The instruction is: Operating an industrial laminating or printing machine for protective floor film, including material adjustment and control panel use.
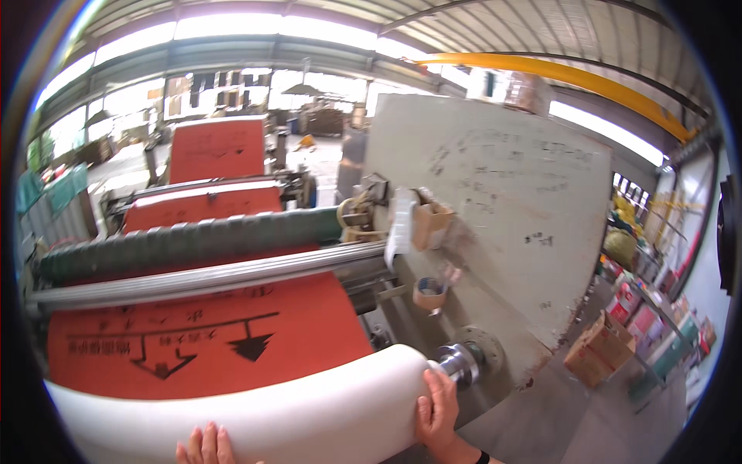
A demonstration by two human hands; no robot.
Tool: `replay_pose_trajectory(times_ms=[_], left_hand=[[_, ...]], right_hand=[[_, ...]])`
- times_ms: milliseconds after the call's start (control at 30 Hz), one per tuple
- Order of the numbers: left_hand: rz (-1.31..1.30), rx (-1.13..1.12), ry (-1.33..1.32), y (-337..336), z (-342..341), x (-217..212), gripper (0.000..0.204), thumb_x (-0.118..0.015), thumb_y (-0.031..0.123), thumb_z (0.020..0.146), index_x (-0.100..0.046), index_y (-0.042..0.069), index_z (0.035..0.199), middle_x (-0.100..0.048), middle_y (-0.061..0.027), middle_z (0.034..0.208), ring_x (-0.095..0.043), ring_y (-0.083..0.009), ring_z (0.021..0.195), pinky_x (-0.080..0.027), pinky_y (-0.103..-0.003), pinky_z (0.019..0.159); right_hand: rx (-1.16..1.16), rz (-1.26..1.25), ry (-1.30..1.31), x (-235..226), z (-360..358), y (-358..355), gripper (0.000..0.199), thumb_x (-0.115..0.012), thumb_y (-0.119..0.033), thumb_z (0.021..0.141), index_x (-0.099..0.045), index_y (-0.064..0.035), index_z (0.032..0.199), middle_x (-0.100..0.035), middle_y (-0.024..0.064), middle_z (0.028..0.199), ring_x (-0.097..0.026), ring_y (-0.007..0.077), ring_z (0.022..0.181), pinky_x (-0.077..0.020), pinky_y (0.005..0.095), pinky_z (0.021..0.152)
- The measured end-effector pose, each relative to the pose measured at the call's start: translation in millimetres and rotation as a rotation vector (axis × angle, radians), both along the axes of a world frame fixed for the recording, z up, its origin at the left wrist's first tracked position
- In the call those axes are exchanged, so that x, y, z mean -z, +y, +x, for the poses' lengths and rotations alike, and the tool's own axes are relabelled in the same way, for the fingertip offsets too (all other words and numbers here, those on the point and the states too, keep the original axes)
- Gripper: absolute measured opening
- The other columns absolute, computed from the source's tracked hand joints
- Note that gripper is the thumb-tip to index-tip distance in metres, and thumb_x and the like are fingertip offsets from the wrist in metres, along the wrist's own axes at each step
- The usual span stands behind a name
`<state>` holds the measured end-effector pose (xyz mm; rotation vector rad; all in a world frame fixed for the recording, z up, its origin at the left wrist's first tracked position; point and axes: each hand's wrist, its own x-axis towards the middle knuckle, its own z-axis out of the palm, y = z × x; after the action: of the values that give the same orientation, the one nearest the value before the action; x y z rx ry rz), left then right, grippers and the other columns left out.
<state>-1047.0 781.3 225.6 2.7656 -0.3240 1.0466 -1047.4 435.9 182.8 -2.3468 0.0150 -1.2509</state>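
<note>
In the head view, a thick white cylindrical roll [255,410] of wound material lies across the lower part of the picture, running from about eight o'clock to about four o'clock. Its right end meets a shiny steel shaft stub [456,363] that goes into a round grey flange [488,349] on the machine's side plate.

The right hand [438,410] comes in from five o'clock. Its fingers are spread open and pressed flat against the right end face of the white roll, just beside the steel stub; they wrap nothing. A dark band sits on that wrist at the lower edge.

The left hand [205,447] shows only as fingertips at six o'clock, laid open on the near surface of the roll. The palm is cut off by the picture's edge, so how far it curls cannot be told.

Behind the roll, toward ten o'clock, a wide orange-red printed sheet [209,332] with black arrow marks stretches up the machine. Above it run a long grey metal bar [201,278] and a dark green ribbed roller [185,243], both crossing from nine o'clock toward the centre.

At two o'clock stands the large pale grey steel side plate [510,201]. A small roll of brown tape [429,294] hangs near its lower left. Brown cardboard boxes [599,352] rest on the floor at four o'clock.
</note>
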Motion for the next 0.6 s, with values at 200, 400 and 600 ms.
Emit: replay_pose_trajectory(times_ms=[200, 400, 600], left_hand=[[-0.037, 0.051, 0.003, 7, 6, -3, 0.063, -0.047, 0.059, 0.092, -0.065, 0.007, 0.123, -0.062, -0.0091, 0.128, -0.054, -0.03, 0.121, -0.03, -0.05, 0.106], [-0.042, 0.058, 0.072, 8, 6, -10, 0.058, -0.06, 0.045, 0.085, -0.059, 0.003, 0.125, -0.06, -0.0134, 0.126, -0.051, -0.033, 0.123, -0.028, -0.051, 0.108], [-0.456, 0.163, 0.354, 3, 63, -33, 0.036, -0.062, 0.033, 0.087, -0.069, 0.003, 0.106, -0.072, -0.016, 0.096, -0.065, -0.034, 0.092, -0.047, -0.043, 0.086]], right_hand=[[0.022, -0.055, -0.032, -2, -1, 3, 0.043, -0.05, -0.018, 0.094, -0.053, 0.0033, 0.131, -0.054, 0.0275, 0.124, -0.055, 0.0438, 0.113, -0.0442, 0.0465, 0.097], [0.012, -0.032, 0.058, -8, 4, 2, 0.04, -0.051, -0.016, 0.094, -0.054, 0.0013, 0.13, -0.055, 0.0228, 0.122, -0.055, 0.0394, 0.113, -0.0446, 0.0445, 0.097], [-0.048, 0.07, 0.289, -29, 48, -13, 0.035, -0.063, -0.024, 0.088, -0.063, -0.0009, 0.115, -0.06, 0.0201, 0.12, -0.059, 0.0362, 0.111, -0.0475, 0.041, 0.095]])
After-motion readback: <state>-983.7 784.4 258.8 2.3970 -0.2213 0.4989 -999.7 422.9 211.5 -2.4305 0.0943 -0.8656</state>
